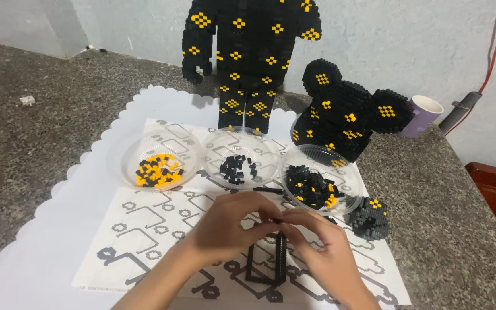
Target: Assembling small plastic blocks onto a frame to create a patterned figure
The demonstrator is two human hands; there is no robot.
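My left hand [231, 225] and my right hand [322, 250] meet over a printed instruction sheet [144, 229]. Together they pinch a small black brick piece [276, 220] at the top of a thin black rectangular frame of bricks [266, 261] that stands on the sheet. Just beyond my hands sit three clear plastic bowls: one with yellow and black bricks [157, 171], one with black bricks [237, 168], one with mostly black bricks and a few yellow [315, 186].
A tall black-and-yellow brick figure body [248, 57] stands at the back, its eared head [345, 112] beside it. A small built black part [369, 217] lies right of the bowls. A purple paper cup [423, 115] stands far right. A white scalloped mat [47, 229] covers the stone counter [454, 229].
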